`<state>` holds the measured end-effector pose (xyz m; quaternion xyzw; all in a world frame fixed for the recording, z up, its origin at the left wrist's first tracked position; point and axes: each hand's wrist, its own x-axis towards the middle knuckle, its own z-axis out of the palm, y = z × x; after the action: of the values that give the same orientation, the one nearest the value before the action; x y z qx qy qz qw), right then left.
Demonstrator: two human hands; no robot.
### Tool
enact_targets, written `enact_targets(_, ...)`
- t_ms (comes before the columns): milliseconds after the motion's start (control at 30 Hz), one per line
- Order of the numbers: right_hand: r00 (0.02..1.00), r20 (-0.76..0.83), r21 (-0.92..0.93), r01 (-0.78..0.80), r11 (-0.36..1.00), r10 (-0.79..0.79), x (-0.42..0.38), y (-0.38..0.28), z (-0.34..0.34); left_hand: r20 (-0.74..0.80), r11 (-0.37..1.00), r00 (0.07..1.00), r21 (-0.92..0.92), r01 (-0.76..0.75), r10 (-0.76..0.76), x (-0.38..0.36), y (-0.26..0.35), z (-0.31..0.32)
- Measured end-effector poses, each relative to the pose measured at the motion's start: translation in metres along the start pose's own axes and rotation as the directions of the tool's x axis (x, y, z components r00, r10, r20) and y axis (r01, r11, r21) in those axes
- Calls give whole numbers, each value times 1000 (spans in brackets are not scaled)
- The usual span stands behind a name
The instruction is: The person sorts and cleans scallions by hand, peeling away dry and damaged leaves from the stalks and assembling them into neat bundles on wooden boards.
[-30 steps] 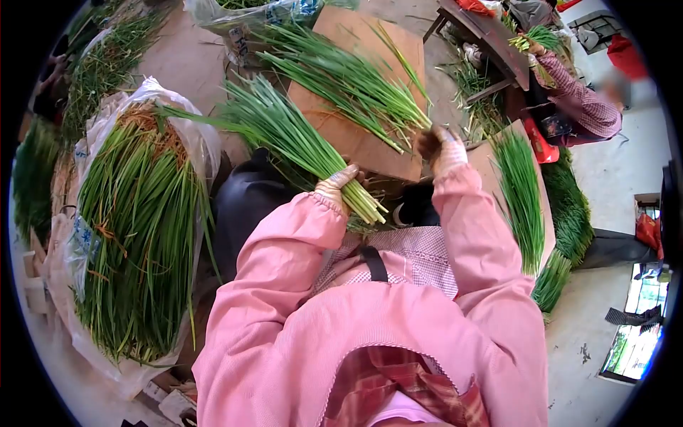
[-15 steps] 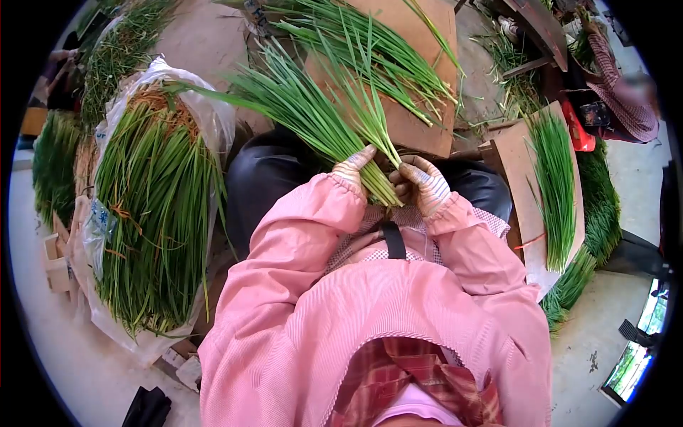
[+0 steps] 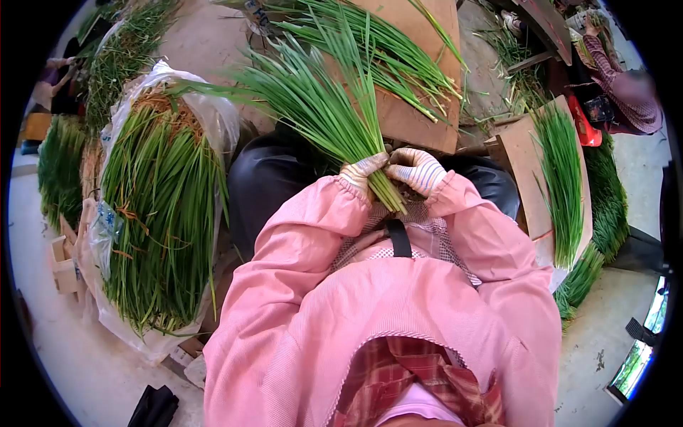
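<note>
Hands: left hand (image 3: 361, 173) and right hand (image 3: 416, 169), both gloved, clutch chive bundle (image 3: 324, 107); bag (image 3: 99, 235) print unreadable.

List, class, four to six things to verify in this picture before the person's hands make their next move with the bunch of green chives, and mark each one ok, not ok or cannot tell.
1. Left hand wrapped round the bunch of chives near its cut ends: ok.
2. Right hand closed on the same bunch, beside the left: ok.
3. Cut ends level: cannot tell, both hands cover most of them.
4. Leaves fanned up and away over the lap, free of the chives on the cardboard sheet ahead: ok.
5. Band or tie round the bunch: cannot tell, hidden by the fingers.
6. Big sack of chives close by on the person's left: ok.
</note>
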<state>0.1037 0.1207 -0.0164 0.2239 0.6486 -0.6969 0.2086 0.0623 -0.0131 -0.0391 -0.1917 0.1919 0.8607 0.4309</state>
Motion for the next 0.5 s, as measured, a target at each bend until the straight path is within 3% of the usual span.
enact_targets(33, 998, 13, -85, 63, 994, -63, 8, 6, -4, -13, 998, 998, 22, -66, 66, 1, 1, 0)
enact_targets(100, 997, 51, -453, 81, 888, -65, 5, -15, -5, -16, 997, 998, 35, -63, 64, 8, 1, -7)
enact_targets(167, 999, 20, -658, 36, 752, -30, 3, -51, -4, -9, 969, 987, 192, -155, 159, 24, -2, -26)
enact_targets(233, 952, -56, -565, 219, 795, -301, 7, -69, -4, 48, 948, 981, 252, -193, 187, 23, 1, -23)
enact_targets(300, 863, 1, -696, 364, 619, -505, 18, -89, 0, -93, 916, 969, 357, -181, 227, 13, 2, -10)
enact_targets(333, 877, 83, -782, 351, 515, -473, 30, -96, -3, -97, 904, 965, 382, -190, 244, 21, 0, -17)
enact_targets(367, 915, 70, -903, 227, 364, -397, 31, -110, 4, -96, 903, 966, 386, -187, 241, 24, 1, -16)
enact_targets(500, 932, 264, -963, 267, -22, -249, 72, -112, -9, -118, 873, 960, 456, -174, 253, 28, 2, -20)
